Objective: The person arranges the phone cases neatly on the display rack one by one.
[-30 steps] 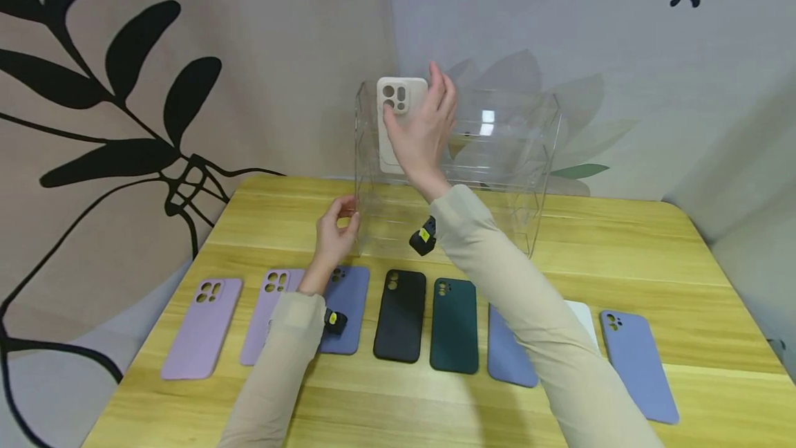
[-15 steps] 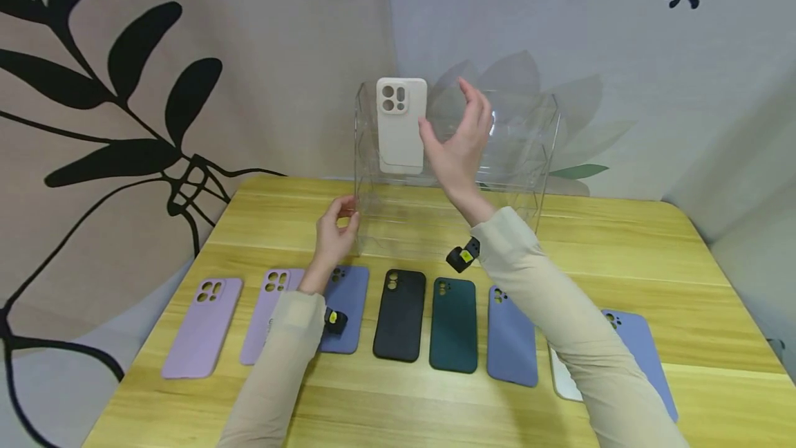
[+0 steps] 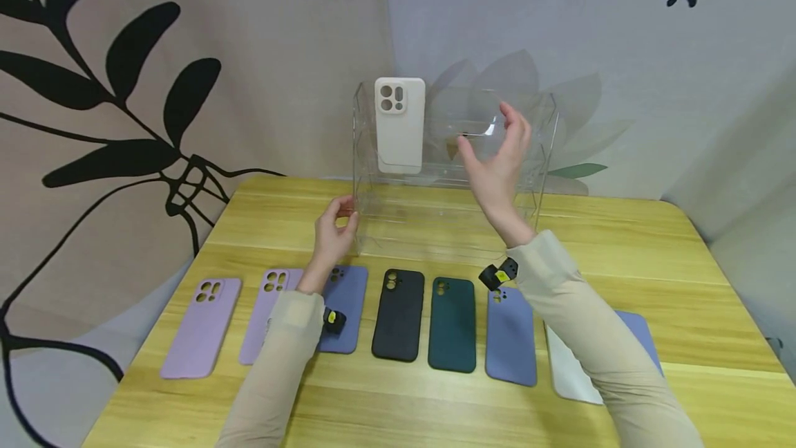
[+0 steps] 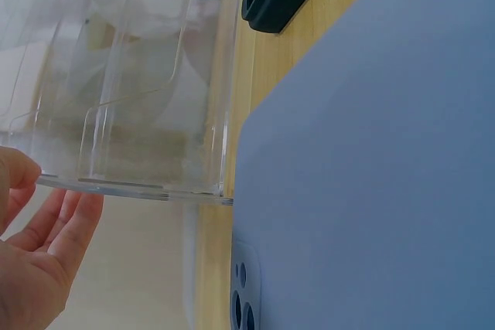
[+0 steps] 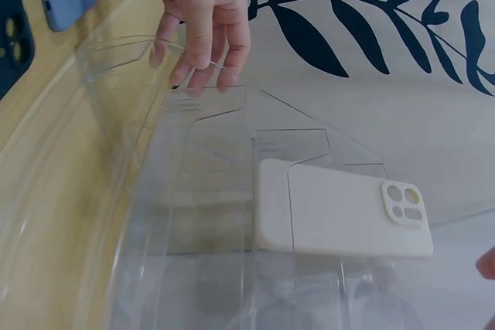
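A clear stepped rack (image 3: 435, 216) stands at the back of the table, and a white phone case (image 3: 401, 133) leans upright in its upper left part. My left hand (image 3: 334, 234) pinches the rack's left side panel; in the left wrist view the thumb and fingers of that hand (image 4: 39, 249) lie on either side of the panel edge. In front of the rack's right half, my right hand (image 3: 500, 171) is raised with thumb and fingers spread apart, holding nothing. The right wrist view shows the white case (image 5: 340, 210) resting in the clear rack (image 5: 193, 214).
A row of phone cases lies along the table: two light purple (image 3: 202, 330), a blue one (image 3: 342, 320) partly under my left wrist, black (image 3: 399, 316), dark green (image 3: 452, 327), blue (image 3: 511, 348), then a white one (image 3: 569, 372) and another blue (image 3: 643, 334) partly under my right sleeve.
My right hand has let go of the white case and moved right and slightly down, away from it. The case has stayed in the rack, and my left hand has kept its place.
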### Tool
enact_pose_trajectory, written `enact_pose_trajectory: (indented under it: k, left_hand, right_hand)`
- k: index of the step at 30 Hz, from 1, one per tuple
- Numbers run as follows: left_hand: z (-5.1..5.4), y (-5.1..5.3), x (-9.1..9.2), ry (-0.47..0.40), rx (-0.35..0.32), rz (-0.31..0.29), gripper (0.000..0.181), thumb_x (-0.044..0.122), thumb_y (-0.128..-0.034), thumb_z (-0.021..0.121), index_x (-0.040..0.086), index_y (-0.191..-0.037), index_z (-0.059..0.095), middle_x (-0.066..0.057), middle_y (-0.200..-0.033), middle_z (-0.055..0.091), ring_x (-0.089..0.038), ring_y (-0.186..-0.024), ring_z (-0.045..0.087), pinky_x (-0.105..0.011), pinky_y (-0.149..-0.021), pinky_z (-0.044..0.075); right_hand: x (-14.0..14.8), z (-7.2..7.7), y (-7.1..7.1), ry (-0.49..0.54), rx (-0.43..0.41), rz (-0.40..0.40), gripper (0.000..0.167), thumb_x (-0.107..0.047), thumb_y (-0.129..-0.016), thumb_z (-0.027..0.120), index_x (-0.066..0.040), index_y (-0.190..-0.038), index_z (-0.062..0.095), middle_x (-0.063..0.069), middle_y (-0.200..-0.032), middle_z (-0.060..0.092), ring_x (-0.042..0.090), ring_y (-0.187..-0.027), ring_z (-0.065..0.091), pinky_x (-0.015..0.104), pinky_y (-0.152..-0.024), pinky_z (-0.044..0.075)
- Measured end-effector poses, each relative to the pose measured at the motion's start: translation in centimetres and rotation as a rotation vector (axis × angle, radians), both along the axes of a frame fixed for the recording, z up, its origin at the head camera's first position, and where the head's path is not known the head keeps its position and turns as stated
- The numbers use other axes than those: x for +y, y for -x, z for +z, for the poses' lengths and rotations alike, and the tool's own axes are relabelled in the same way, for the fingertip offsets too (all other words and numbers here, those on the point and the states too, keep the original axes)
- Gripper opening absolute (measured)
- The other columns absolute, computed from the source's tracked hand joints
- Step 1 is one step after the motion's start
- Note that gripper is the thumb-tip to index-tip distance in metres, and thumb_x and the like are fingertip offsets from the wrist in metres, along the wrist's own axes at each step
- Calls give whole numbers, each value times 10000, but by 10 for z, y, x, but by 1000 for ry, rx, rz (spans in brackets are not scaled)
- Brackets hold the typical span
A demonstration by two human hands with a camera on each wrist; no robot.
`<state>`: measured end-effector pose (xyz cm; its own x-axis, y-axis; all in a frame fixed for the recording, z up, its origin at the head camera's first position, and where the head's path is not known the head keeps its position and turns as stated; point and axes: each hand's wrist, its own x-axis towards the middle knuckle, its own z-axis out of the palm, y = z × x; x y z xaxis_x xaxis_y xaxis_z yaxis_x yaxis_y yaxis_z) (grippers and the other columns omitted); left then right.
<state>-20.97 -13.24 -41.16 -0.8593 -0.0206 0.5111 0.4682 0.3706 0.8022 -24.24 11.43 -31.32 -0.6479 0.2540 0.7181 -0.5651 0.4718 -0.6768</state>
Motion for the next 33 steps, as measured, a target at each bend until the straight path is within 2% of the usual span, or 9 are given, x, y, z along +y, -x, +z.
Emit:
enact_pose_trajectory:
  k: [5,14,21,26,29,30,33]
  left_hand:
    - [-1,0,-1,-4,15,-1,256,-180,-822,544,-208,-1076,528,-358,-977,577,-461,-856,582,-96,-611,474]
    - [-2,1,-1,-19,-1,-7,258,-176,-828,535,-209,-1084,524,-362,-992,572,-467,-863,574,-60,-602,447]
    - [-2,1,0,-17,-9,-14,260,-179,-829,531,-210,-1087,522,-361,-1001,570,-466,-869,573,-67,-610,452]
    - [0,0,1,-15,-16,-13,259,-176,-830,533,-205,-1087,525,-359,-1008,572,-462,-874,576,-79,-617,461]
    - [0,0,1,-12,-18,-10,258,-172,-832,534,-202,-1088,527,-355,-1006,573,-458,-878,577,-92,-619,471]
    - [0,0,1,-10,-18,-8,258,-169,-833,535,-201,-1088,527,-354,-1005,574,-456,-879,578,-105,-621,482]
    - [1,0,1,6,-22,3,256,-160,-837,538,-195,-1091,529,-347,-1005,577,-448,-884,582,-259,-640,555]
  right_hand:
    - [11,-6,-9,-4,-25,-10,633,-103,-787,713,34,-1321,404,151,-1324,387,209,-1164,348,287,-1009,270]
    - [32,-16,-23,-8,-29,-16,609,-86,-775,717,40,-1295,427,165,-1297,419,242,-1077,354,285,-921,281]
    - [50,-26,-40,-21,-70,-8,607,-51,-784,716,63,-1298,413,191,-1310,394,248,-1095,349,316,-926,285]
    - [67,-36,-53,-51,-109,-43,618,-39,-783,718,69,-1307,409,213,-1299,389,313,-1096,348,348,-902,291]
    - [74,-41,-59,-60,-122,-58,620,-44,-780,717,73,-1305,410,223,-1294,393,317,-1093,352,318,-869,284]
    - [76,-43,-62,-57,-128,-58,619,-49,-781,716,66,-1308,413,220,-1297,396,301,-1094,356,305,-859,280]
    - [82,-48,-69,-47,-148,-60,614,-60,-784,717,51,-1309,419,224,-1294,406,256,-1094,366,277,-820,268]
